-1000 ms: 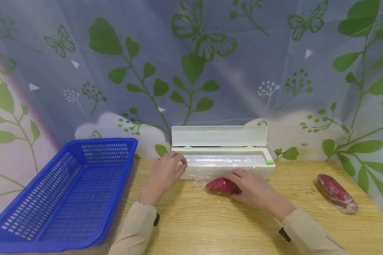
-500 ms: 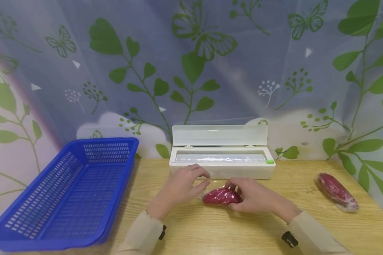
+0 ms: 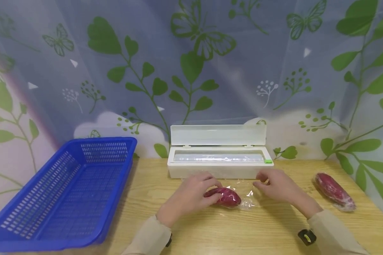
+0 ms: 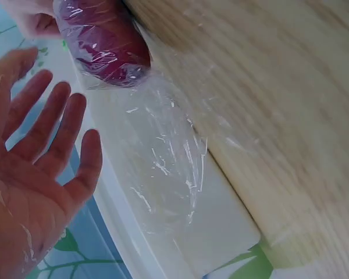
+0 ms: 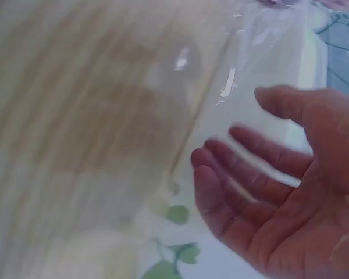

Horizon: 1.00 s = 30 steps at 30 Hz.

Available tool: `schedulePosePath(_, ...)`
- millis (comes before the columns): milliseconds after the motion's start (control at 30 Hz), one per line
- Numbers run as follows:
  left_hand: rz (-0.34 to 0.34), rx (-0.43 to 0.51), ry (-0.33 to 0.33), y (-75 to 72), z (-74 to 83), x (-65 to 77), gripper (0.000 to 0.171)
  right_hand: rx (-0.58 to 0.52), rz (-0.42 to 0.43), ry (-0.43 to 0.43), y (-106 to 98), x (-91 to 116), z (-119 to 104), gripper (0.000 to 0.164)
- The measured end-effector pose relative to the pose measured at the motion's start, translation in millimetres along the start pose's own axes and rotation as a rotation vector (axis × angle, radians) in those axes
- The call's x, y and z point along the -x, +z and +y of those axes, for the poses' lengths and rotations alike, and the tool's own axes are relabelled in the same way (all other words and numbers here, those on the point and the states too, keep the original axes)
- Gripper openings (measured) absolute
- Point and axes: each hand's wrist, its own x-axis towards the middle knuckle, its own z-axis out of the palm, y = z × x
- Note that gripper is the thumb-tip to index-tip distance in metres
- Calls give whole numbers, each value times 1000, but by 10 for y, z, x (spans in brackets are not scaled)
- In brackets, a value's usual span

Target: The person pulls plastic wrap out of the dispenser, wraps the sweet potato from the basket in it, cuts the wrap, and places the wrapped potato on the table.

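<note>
A red-purple sweet potato [image 3: 226, 197] in clear cling film lies on the table in front of the film box. My left hand [image 3: 191, 193] holds its left end, thumb on the near side and fingers over the far side. Loose film [image 3: 249, 202] spreads from its right end toward my right hand [image 3: 275, 186]. In the right wrist view, the fingers of my right hand [image 5: 279, 192] are loosely bent, with the thumb apart from them beside the shiny film. The left wrist view shows crinkled film [image 4: 157, 157] trailing from the sweet potato [image 4: 104, 40].
The white cling film box [image 3: 220, 171] stands at the back with its lid [image 3: 218, 135] raised and a roll [image 3: 218, 158] inside. A blue plastic basket [image 3: 115, 198] sits at the left. Another wrapped sweet potato [image 3: 333, 191] lies at the right.
The sweet potato has come nearer, away from the box. My right hand has let go of it and moved right; my left hand has moved right and taken hold of it.
</note>
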Motion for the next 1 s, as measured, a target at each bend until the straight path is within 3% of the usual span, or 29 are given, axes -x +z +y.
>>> schedulePosePath(67,23,-20,-27,-4,-39,7,18,5,-27,35,4,-12,67,31)
schedulePosePath(200,142,-106,-106,-51,-160,31,16,-15,-79,84,10,-51,174,39)
schedulePosePath(267,187,-124,-98,-74,-196,42,13,-44,-94,98,23,-61,203,33)
schedulePosePath(333,189,-93,-46,-82,-198,48,12,-92,-105,107,38,-58,221,25)
schedulePosePath(467,98,7,74,-68,-115,38,12,-182,-126,134,49,-36,239,11)
schedulePosePath(567,14,18,89,-46,-43,30,19,-231,-135,156,25,-13,242,8)
schedulePosePath(667,-69,-9,53,-13,6,33,27,-251,-123,147,-7,4,236,8)
schedulePosePath(800,-167,-48,-12,49,36,22,38,-192,-82,49,-3,-13,204,14)
schedulePosePath(1000,-222,-46,-81,120,53,-28,42,-127,-84,-44,124,-106,118,32)
